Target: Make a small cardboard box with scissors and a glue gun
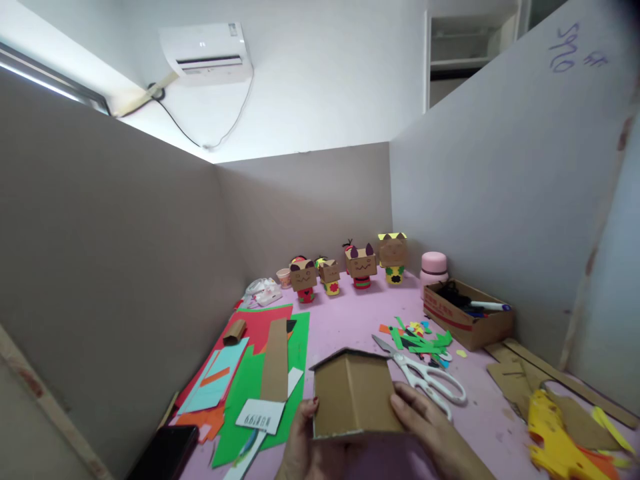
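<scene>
A folded piece of brown cardboard (pixel 333 393), creased down its middle and with a dark top edge, is held up near the front of the table. My left hand (pixel 303 440) grips its left side, thumb on the near face and the other fingers partly hidden below. On the right side, my right hand (pixel 425 423) clasps the edge with its fingers closed on the cardboard. White-handled scissors (pixel 425 377) lie just beyond my right hand, blades partly open. Left of the cardboard, a white printed card (pixel 261 415) rests on green sheets (pixel 300 340).
Several cardboard animal figures (pixel 361 267) stand at the back. Paper scraps (pixel 417 340), a cardboard box (pixel 467 317) with pens and a yellow glue gun (pixel 555 433) lie at right. A dark phone (pixel 165 453) lies front left. Grey partitions (pixel 305 200) enclose the table.
</scene>
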`<state>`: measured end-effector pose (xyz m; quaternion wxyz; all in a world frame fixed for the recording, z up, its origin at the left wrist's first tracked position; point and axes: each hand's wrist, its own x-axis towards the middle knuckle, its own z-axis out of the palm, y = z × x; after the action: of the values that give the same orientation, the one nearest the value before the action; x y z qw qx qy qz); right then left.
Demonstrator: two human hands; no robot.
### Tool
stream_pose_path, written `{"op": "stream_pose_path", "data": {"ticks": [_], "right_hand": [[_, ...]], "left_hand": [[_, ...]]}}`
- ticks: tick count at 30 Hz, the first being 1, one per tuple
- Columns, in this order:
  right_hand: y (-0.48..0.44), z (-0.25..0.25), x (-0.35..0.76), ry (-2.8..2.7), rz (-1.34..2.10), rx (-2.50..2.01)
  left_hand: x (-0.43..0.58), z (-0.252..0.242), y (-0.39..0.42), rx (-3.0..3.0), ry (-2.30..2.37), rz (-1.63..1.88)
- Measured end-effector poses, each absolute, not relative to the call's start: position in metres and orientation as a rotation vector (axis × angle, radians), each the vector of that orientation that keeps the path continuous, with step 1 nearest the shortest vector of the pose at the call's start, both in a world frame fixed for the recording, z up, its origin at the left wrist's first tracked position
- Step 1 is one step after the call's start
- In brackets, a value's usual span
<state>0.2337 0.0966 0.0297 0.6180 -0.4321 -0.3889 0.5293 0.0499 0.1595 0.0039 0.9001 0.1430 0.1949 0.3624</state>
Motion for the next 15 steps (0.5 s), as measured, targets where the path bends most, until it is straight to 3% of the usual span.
{"op": "stream_pose_path", "data": {"ticks": [15], "right_hand": [[0.088,0.028,0.23,-1.027,1.218,-0.922]], "left_hand": [[0.024,0.024,0.157,0.788,0.607,0.806]]}}
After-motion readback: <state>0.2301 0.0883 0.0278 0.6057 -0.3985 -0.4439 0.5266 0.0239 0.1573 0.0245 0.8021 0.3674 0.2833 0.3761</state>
